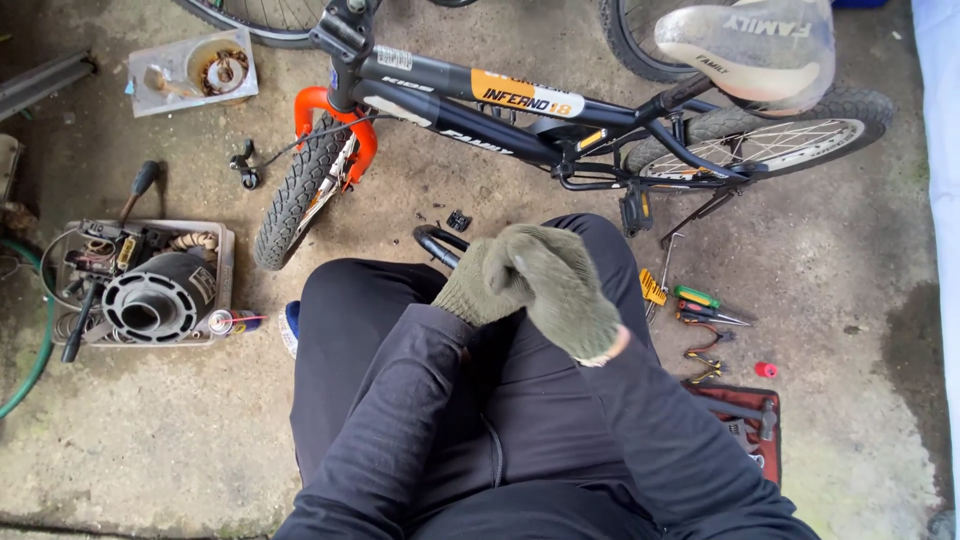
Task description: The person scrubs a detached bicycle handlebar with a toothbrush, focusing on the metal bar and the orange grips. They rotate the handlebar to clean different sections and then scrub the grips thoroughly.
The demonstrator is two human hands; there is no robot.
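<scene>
Both my hands wear olive-green knit gloves and meet over my lap, above my dark trousers. My left hand (474, 288) has its fingers curled. My right hand (566, 287) lies over it with its back toward the camera, fingers folded against the left glove. No tool shows in either hand. Just beyond my knees stands a small black bicycle (470, 112) with an orange fork (322, 104), a knobbly front tyre (296, 196) and a grey saddle (752, 48). A black curved bar (432, 240) and a small black part (458, 219) lie on the concrete close to my hands.
Left: a tray (222, 262) of motor parts and wires, a spray can (232, 322), a green hose (40, 345), a clear plastic box (190, 70). Right: screwdrivers (705, 303), pliers (706, 352), a red cap (766, 370), a red tool case (748, 420) with a hammer. A pedal (635, 210) hangs nearby.
</scene>
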